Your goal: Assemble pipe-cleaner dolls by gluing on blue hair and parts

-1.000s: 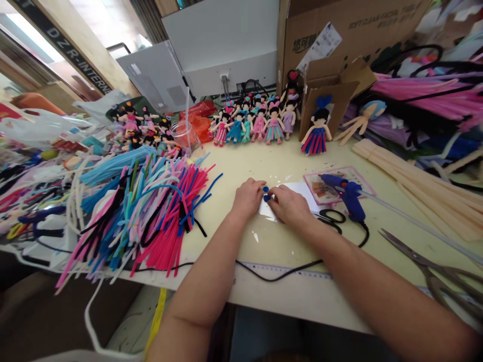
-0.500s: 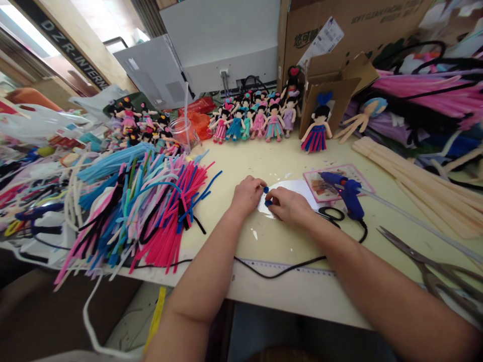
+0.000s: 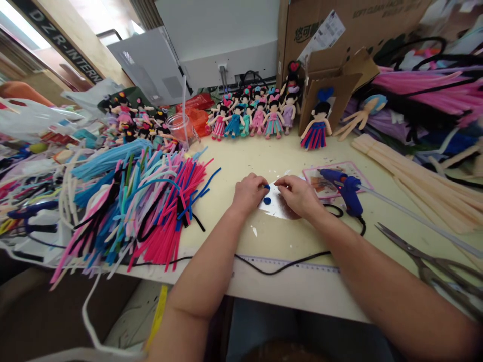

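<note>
My left hand (image 3: pixel 250 192) is closed in a pinch on a small blue piece (image 3: pixel 267 186) above a white sheet (image 3: pixel 274 201). A second blue piece (image 3: pixel 267 200) lies on the sheet just below those fingertips. To the right, my right hand (image 3: pixel 296 193) hangs over the sheet with thumb and forefinger close together; whether anything tiny is between them is too small to tell. It is apart from both blue pieces.
A blue glue gun (image 3: pixel 345 190) rests over a pink-edged card (image 3: pixel 317 177), with large scissors (image 3: pixel 418 254) farther right. Colourful fuzzy stems (image 3: pixel 151 201) heap at left. Small dolls (image 3: pixel 258 118) stand behind; a black cable (image 3: pixel 267 272) crosses the front edge.
My right hand has moved off the lower blue piece, up and to the right. That piece now lies uncovered on the white sheet. My left hand keeps its pinch.
</note>
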The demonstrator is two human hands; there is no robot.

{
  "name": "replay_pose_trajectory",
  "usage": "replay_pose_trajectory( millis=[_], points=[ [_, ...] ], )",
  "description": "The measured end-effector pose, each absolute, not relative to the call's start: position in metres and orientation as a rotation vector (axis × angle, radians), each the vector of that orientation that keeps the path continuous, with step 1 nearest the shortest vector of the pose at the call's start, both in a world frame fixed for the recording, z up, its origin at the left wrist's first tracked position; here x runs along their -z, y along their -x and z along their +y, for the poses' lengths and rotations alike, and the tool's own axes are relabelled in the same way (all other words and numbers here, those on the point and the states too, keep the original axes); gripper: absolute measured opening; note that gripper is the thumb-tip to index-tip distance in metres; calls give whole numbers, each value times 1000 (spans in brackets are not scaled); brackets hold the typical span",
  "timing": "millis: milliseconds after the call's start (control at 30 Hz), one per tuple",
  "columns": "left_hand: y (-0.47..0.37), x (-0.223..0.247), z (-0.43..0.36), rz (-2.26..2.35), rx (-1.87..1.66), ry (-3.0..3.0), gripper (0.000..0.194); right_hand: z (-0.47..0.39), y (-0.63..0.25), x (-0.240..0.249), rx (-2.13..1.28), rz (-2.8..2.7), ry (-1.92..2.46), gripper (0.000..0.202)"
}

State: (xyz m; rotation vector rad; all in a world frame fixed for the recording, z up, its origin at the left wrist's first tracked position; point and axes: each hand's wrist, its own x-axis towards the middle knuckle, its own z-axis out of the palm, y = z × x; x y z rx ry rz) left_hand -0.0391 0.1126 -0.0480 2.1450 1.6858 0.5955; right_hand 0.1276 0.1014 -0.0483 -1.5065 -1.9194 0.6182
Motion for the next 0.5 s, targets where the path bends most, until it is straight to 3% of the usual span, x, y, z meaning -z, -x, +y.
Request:
replay_pose_trajectory(
  millis=[167,300,500],
  points=[
    [38,44,109,1504,-871,-1938,10,102,-128,45,-926,-1708,1449,18],
    [36,38,105,1332,-900,-1597,15,102,-127,43,-1173,-1535,1358,17],
    [33,28,103,1282,-935,-1333,20,99,-125,42,-869,-1694,1350,14]
  ],
)
